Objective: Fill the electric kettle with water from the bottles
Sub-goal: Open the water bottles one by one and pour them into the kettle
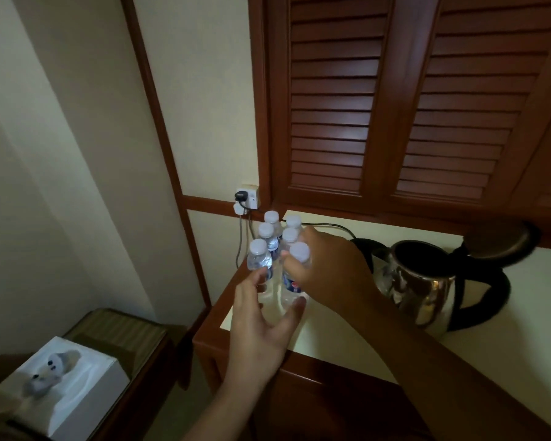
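Left hand (261,316) fingers spread by the tabletop's (379,342) left corner, right hand (328,268) fingers pinching the front bottle (295,275) below its cap; thin, probably squashy plastic, better gripped mid-body.

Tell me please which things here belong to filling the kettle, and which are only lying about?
For the job:
- six clear plastic water bottles with white caps
- shiny steel electric kettle with black handle, lid open
- right hand, its grip around one bottle
- left hand

Lying about:
- white tissue box
- white wall socket with plugs

table (347,354): cream top, wood edge | on it: six bottles (271,240), kettle (427,281)
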Motion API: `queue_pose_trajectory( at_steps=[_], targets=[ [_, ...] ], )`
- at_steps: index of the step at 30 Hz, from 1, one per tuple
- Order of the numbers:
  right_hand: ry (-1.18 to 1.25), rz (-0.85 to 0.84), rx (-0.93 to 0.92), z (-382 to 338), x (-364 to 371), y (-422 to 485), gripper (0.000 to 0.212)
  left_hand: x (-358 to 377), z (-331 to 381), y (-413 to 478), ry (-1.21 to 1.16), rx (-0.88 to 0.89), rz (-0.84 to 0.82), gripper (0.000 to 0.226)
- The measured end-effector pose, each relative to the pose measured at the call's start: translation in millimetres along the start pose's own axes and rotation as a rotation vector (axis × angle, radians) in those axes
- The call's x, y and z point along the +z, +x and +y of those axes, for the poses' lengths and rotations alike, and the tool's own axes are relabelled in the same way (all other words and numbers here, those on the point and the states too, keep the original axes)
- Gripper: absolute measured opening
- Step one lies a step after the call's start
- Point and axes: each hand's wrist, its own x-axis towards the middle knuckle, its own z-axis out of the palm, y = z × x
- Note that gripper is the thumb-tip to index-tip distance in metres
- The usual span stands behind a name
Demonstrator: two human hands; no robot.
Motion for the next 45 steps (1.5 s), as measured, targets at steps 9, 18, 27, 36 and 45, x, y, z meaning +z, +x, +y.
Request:
queue_pose_trajectory(
  at_steps=[9, 18, 27, 36, 45],
  targets=[
    [-0.058, 0.183, -0.072, -1.8, -81.0, -29.8, 0.048, 51.2, 44.3, -0.8, -0.259, 0.169, -0.125, 0.057],
    [-0.189, 0.033, 0.015, 20.9, -141.2, -45.8, 0.050, 69.1, 66.4, -4.0, -0.379, 0.173, -0.321, 0.040],
    [-0.040, -0.158, -0.026, 38.2, -173.2, -72.1, 0.031, 80.4, 70.1, -6.2, -0.623, 0.024, -0.624, 0.030],
    [0.031, -0.225, -0.002, 76.2, -174.7, -99.9, 0.030, 95.7, 72.6, -11.0, -0.540, 0.015, -0.728, 0.032],
    [0.274, 0.183, 0.050, 88.0, -171.8, -141.3, 0.034, 113.3, 68.7, -25.3, -0.501, -0.017, -0.728, 0.030]
  ],
)
